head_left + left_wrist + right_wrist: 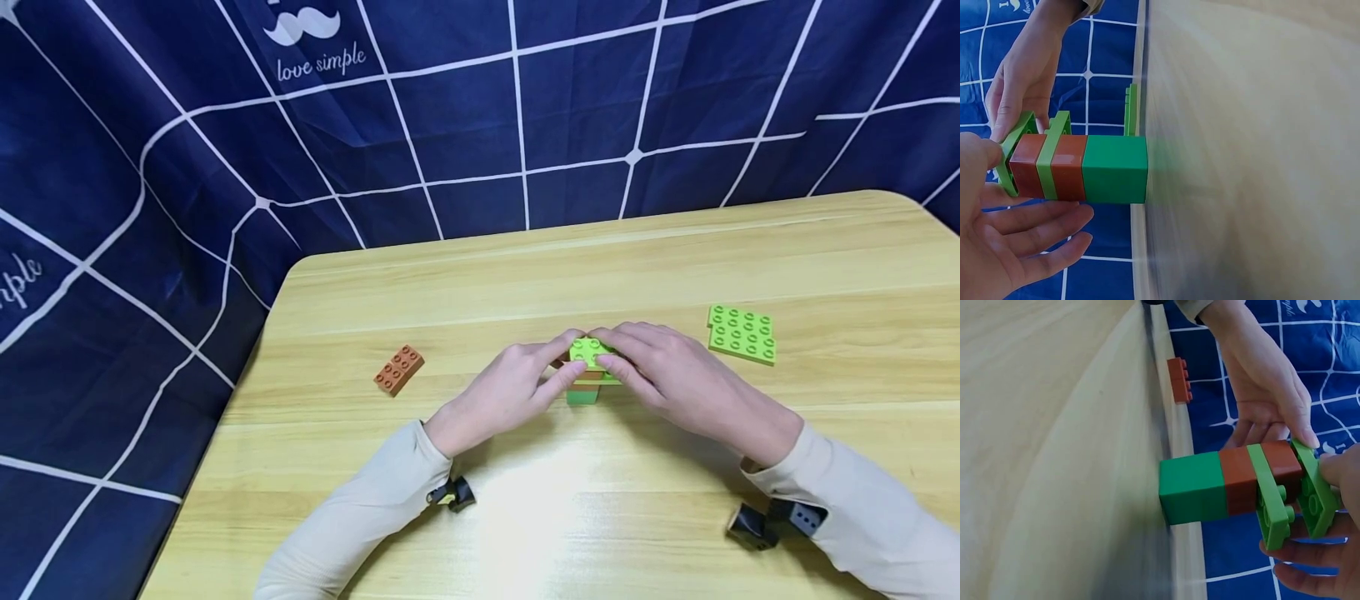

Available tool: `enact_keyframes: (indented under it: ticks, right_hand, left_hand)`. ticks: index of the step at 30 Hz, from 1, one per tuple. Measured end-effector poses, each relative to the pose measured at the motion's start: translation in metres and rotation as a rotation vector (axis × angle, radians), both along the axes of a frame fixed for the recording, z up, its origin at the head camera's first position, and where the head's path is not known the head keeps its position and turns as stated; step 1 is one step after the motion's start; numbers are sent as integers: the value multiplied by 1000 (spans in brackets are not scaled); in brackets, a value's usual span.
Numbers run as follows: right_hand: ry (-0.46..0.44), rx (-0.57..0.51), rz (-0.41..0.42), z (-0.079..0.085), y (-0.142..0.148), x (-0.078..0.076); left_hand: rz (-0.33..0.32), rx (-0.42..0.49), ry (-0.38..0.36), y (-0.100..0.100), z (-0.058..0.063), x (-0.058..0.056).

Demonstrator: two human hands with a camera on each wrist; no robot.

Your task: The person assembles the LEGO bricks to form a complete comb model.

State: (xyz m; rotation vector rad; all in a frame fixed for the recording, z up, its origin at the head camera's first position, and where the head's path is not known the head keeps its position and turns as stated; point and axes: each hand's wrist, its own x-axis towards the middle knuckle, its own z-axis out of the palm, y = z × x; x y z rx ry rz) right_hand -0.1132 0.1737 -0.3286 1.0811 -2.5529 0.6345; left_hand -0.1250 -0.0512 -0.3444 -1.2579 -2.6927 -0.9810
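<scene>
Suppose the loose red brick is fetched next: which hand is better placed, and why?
Probably the left hand: the loose red brick lies on its side of the stack, nearer to it than to the right hand.

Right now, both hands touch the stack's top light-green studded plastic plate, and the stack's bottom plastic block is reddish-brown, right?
No: the bottom block is green, as the left wrist view shows. The left hand and right hand do touch the top plate.

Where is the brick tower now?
In the head view, just right of centre, the brick tower stands on the table between the left hand and right hand.
</scene>
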Motion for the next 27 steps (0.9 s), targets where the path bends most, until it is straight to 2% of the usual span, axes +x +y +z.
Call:
enact_keyframes:
  ticks: [5,15,22,27]
  right_hand:
    - [-38,1,3,2,2,-1]
    - [-42,20,15,1,3,-3]
    - [12,25,32,1,0,-4]
    - [68,18,43,1,0,-7]
  left_hand:
    - [-6,3,-6,-1,0,0]
    - [-1,-37,-16,-2,5,-3]
    - [4,-4,-71,-4,5,-4]
    - [8,16,-60,-3,3,-5]
